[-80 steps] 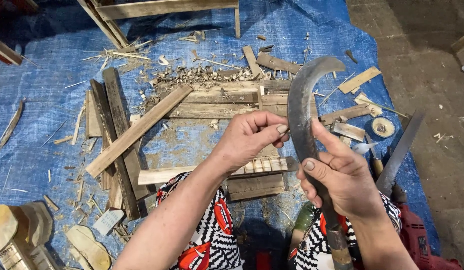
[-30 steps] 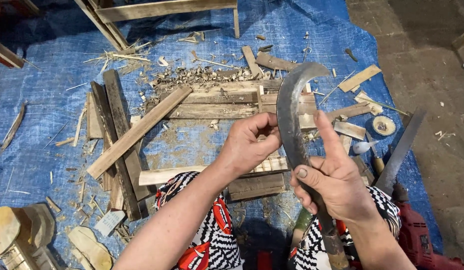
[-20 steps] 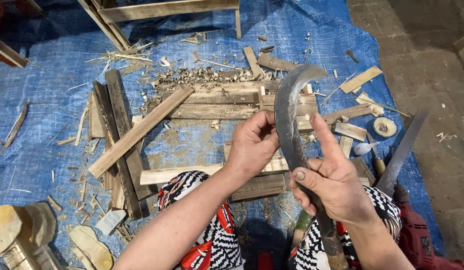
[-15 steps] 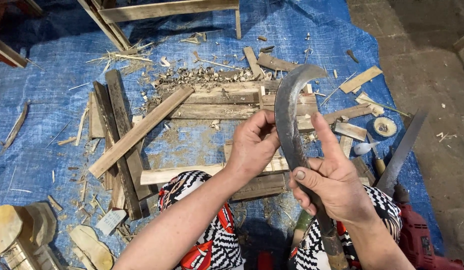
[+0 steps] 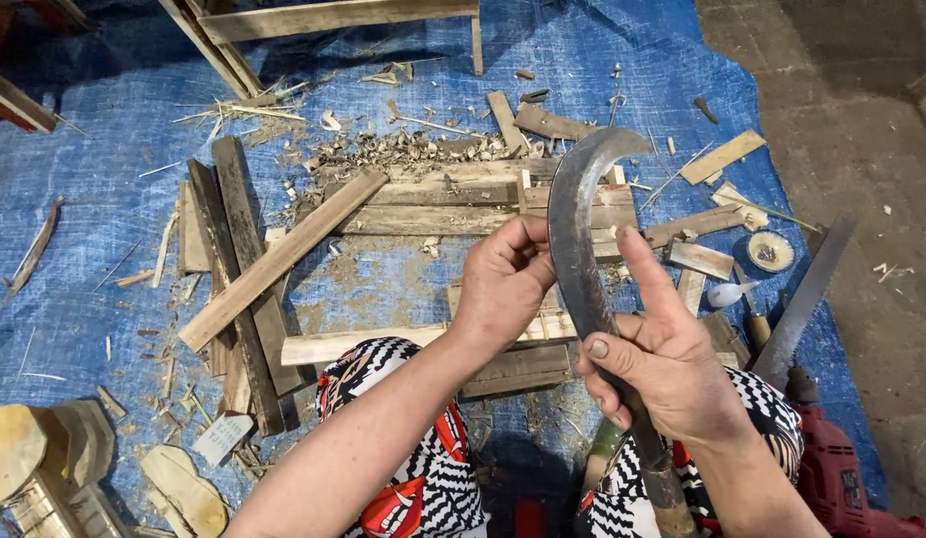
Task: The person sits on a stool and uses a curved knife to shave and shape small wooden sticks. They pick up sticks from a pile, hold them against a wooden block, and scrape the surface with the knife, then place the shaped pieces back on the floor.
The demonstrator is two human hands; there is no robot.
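Gripping curved blade (image 5: 583,249) unchanged, right hand (image 5: 672,369); left hand (image 5: 503,284) still pinching something unseen against it.

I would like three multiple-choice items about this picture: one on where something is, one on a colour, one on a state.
1. Where is the red power drill?
A. at the lower right, beside the person's knee
B. at the top left
C. on the long plank

2. What colour is the tarpaulin under the wood?
A. green
B. blue
C. white

3. How is the curved sickle blade held?
A. it lies flat on the ground
B. it hangs from a hook
C. raised, the right hand around its lower part, the left hand at its edge

Answers:
1 A, the red tool shows in the lower right corner.
2 B, the sheet is blue all over.
3 C, both hands are at the blade and it stands above the planks.
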